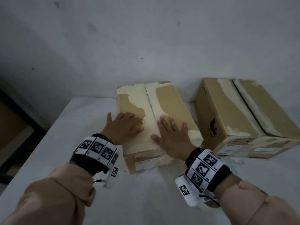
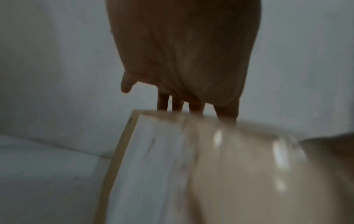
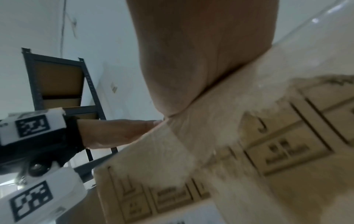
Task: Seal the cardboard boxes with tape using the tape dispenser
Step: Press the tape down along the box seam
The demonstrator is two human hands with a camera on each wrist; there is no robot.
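Both flat, fingers straight: left hand (image 1: pixel 124 125) and right hand (image 1: pixel 172 137) pressing the flaps of the near box (image 1: pixel 170 101) on the table (image 1: pixel 146 200). Best kept level and tight at the seam (image 1: pixel 150 101), second box (image 1: pixel 243 114) just beside. No dispenser in view.

No text is readable anywhere. The labels on the near cardboard box (image 1: pixel 146 161) and the box at my 2 o'clock (image 1: pixel 243 149) are blurred; my wristbands (image 1: pixel 97 147) carry only square black-and-white coded markers.
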